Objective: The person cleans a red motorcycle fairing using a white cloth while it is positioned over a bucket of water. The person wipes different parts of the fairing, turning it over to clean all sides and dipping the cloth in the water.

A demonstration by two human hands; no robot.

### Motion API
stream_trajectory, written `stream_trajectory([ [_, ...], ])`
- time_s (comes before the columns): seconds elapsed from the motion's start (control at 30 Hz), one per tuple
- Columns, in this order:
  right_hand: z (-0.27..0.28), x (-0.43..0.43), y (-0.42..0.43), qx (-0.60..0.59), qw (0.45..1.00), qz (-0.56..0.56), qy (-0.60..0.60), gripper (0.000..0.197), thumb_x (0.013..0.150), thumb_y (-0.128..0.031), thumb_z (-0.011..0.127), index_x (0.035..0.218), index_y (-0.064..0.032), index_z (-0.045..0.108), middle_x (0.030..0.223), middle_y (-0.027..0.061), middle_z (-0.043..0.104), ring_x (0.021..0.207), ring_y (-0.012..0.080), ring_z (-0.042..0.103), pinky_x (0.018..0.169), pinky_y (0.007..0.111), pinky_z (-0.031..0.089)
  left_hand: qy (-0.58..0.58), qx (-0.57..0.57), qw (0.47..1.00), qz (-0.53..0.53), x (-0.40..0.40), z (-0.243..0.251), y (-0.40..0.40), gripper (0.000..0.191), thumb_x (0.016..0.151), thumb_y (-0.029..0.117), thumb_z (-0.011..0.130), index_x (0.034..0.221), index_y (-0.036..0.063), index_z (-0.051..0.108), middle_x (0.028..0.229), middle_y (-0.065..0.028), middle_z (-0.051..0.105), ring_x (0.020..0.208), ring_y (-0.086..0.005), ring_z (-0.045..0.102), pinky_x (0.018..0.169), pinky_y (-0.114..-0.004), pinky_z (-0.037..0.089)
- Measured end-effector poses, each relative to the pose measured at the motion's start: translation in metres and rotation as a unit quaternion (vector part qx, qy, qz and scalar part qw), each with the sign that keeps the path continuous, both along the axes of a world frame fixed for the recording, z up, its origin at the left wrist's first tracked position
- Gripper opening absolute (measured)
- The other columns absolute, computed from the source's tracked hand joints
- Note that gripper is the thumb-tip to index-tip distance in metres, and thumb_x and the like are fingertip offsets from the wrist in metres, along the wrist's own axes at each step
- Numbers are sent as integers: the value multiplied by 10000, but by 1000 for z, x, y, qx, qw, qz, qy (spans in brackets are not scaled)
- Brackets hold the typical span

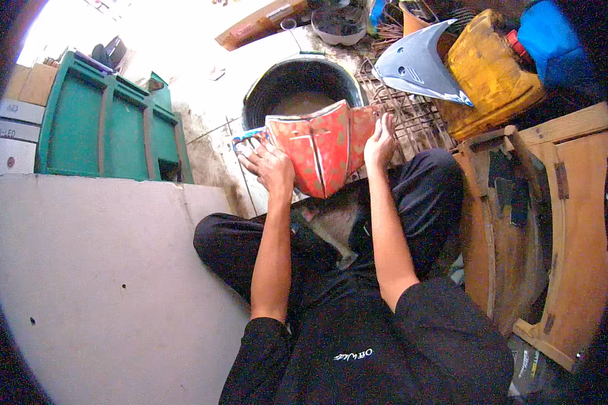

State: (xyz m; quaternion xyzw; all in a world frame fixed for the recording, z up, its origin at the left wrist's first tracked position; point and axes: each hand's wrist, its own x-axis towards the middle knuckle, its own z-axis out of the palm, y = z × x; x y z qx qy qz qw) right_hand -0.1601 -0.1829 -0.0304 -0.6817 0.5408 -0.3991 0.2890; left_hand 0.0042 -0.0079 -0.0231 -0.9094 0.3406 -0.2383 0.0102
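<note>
A red vehicle body panel with mottled, worn patches and a dark centre seam lies between my two hands, its narrow end towards me. My left hand rests at its left side, fingers spread over the edge; a bit of blue and white shows beside those fingers. Along the panel's right end, my right hand is held edge-on, with its fingers straight and pointing away from me. Beyond the panel stands a round black tub with murky liquid in it, partly hidden by the panel.
A grey pointed panel leans by a yellow jerrycan and a blue container at the upper right, above a metal grid. Wooden furniture stands at the right. A green cabinet and a pale board are at the left.
</note>
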Motion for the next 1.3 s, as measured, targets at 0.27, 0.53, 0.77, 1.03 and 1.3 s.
stream_trajectory([
  [0.27, 8, -15, 93, -114, 981, 65, 142, 397, 1006, -176, 421, 1350, 6, 502, 1441, 211, 436, 1347, 401, 388, 1096, 455, 324, -16, -12, 1000, 11, 7, 0, 14, 427, 871, 182, 497, 1207, -62, 595, 1311, -237, 526, 1242, -399, 435, 1099, -629, 196],
  [0.53, 10, -1, 13, -19, 999, 11, 46, 392, 989, -139, 459, 1354, -1, 488, 1456, 258, 383, 1351, 406, 374, 1114, 453, 318, 10, -8, 1000, -6, -2, 2, 0, 426, 870, 166, 498, 1220, -60, 585, 1325, -258, 505, 1266, -418, 408, 1089, -649, 203],
  [0.77, 3, -11, 107, -89, 989, 80, 86, 412, 951, -89, 525, 1354, -8, 505, 1440, 236, 421, 1385, 350, 351, 1124, 431, 308, 17, -15, 1000, 14, 4, 3, 12, 454, 873, 152, 486, 1262, -73, 547, 1322, -255, 508, 1234, -422, 436, 1098, -645, 188],
  [1.03, 23, 3, 49, -68, 993, 89, -21, 368, 969, -64, 480, 1325, 19, 522, 1442, 235, 421, 1382, 373, 344, 1140, 412, 298, 101, -86, 990, 41, 9, -19, 8, 481, 922, 178, 428, 1292, -123, 493, 1322, -255, 488, 1237, -488, 390, 1111, -640, 151],
  [1.3, -3, -25, 105, -128, 981, 140, 27, 394, 995, -170, 470, 1374, -69, 514, 1447, 142, 457, 1404, 339, 328, 1149, 541, 163, 0, -29, 1000, -3, 3, 2, 7, 414, 873, 160, 484, 1196, -79, 587, 1271, -252, 532, 1087, -412, 520, 1086, -646, 216],
])
